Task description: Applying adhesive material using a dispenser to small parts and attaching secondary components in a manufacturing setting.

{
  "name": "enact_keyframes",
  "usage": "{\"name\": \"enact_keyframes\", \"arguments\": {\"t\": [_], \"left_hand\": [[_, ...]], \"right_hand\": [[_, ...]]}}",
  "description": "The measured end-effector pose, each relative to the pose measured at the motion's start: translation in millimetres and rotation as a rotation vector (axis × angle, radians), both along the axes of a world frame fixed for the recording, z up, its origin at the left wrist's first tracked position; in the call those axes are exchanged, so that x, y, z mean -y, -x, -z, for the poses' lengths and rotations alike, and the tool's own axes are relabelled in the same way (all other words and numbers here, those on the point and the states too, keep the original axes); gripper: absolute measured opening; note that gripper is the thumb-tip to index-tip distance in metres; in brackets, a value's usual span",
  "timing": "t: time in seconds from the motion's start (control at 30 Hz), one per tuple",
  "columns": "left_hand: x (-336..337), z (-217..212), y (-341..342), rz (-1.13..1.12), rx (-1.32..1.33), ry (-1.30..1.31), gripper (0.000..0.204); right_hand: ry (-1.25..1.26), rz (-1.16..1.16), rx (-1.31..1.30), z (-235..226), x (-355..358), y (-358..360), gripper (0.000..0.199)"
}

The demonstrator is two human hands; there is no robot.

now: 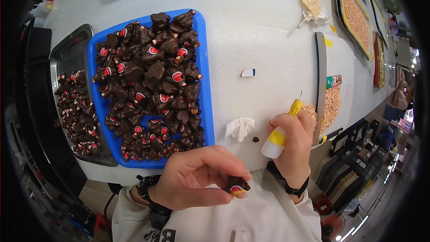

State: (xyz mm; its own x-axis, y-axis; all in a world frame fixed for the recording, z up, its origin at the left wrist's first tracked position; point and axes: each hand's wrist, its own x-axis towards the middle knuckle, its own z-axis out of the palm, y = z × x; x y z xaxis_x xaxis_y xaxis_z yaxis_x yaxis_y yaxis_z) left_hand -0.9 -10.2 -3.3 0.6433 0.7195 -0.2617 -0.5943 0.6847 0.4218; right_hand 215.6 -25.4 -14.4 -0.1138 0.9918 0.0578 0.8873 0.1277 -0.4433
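Observation:
My left hand (197, 177) pinches a small dark brown figurine (237, 184) with a red and white patch, held close to my body below the table edge. My right hand (293, 145) grips a white glue bottle with a yellow band and yellow nozzle (281, 132), its thin tip pointing up and away. A blue tray (206, 85) just beyond my left hand is heaped with several of the same brown figurines (152, 85).
A steel tray (67, 56) left of the blue one holds more figurines (78, 112). A crumpled white tissue (239, 127) lies on the white table. To the right lie a board with small beige pieces (331, 103) and long trays of beige pieces (356, 15).

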Motion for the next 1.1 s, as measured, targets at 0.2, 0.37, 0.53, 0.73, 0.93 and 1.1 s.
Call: {"name": "enact_keyframes", "arguments": {"t": [0.2, 0.37, 0.53, 0.73, 0.93, 1.1], "left_hand": [[3.7, -3.2, 4.3, 0.081, 0.004, 0.130, 0.043], [-3.1, -7.0, 6.7, 0.357, -0.041, 0.085, 0.060], [-3.1, -2.6, 6.1, 0.361, -0.010, 0.031, 0.064], [-0.2, 4.8, 5.9, 0.261, 0.137, 0.078, 0.062], [-5.2, -9.2, -0.8, 0.277, 0.120, 0.255, 0.060], [4.2, 1.4, -9.6, -0.131, -0.086, -0.037, 0.036]], "right_hand": [[-0.101, -0.005, -0.313, -4.4, 8.2, 3.4, 0.037], [-0.195, -0.247, -0.678, -43.0, 0.8, 14.9, 0.035], [-0.274, -0.293, -0.632, -23.3, -4.7, 14.9, 0.041], [-0.253, -0.374, -0.650, -25.6, -7.1, 17.9, 0.041], [-0.284, -0.246, -0.825, -24.5, 0.8, 22.1, 0.050], [-0.235, -0.026, -1.065, -37.7, 5.9, 38.6, 0.045]]}}
